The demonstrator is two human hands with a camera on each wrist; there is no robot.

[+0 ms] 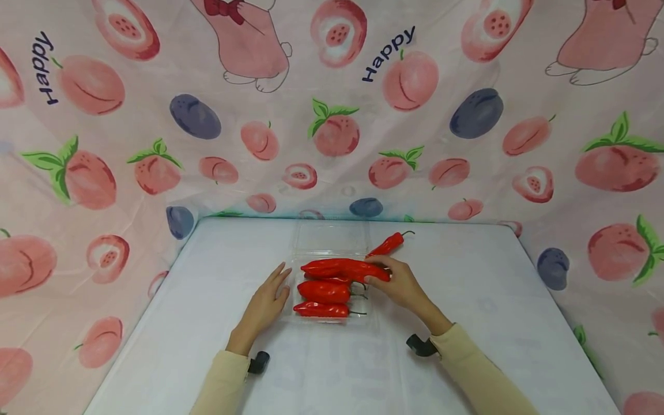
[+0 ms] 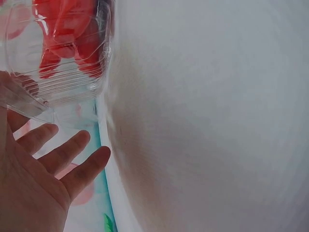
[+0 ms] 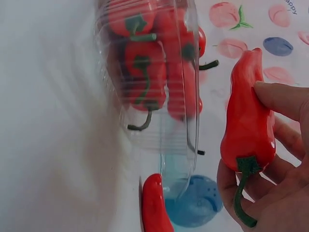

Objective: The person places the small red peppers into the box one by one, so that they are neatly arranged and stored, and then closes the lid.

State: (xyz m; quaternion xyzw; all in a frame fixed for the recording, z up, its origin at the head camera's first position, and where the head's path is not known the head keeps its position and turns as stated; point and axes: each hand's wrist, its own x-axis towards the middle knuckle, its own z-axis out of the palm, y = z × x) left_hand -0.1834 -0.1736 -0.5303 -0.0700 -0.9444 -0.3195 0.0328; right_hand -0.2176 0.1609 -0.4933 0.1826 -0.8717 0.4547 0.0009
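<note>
A clear plastic box with its lid folded back stands on the white table, with several red peppers lying inside. My right hand grips another red pepper above the box's right part. In the right wrist view its green stem hangs toward the palm, with the thumb on one side and fingers behind. At the box's left side is my left hand, fingers spread and fairly straight. The left wrist view shows its thumb and index by the plastic rim; whether they touch it I cannot tell.
One more red pepper lies on the table behind the box's right corner, stem pointing away to the right. Fruit-printed cloth rises behind the table's back edge and along both sides.
</note>
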